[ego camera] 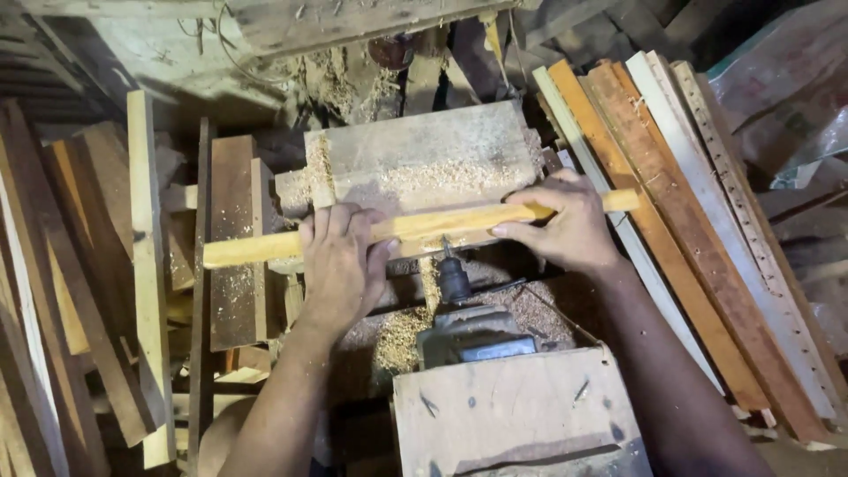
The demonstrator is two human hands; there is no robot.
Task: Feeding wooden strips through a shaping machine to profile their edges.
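Across the middle of the head view, a pale wooden strip lies nearly level, its 9 o'clock end lower, on a sawdust-strewn board. At 8 o'clock of centre the left hand lies flat over the strip, fingers together pointing to 12 o'clock, pressing rather than wrapping it. At 3 o'clock the right hand curls over the strip, fingertips on its near edge, thumb hidden behind. Both forearms rise from the lower edge, cut off by the frame. Just below the strip a dark drill chuck points up at it; its tip is hard to make out. Leaning planks stand at 3 o'clock.
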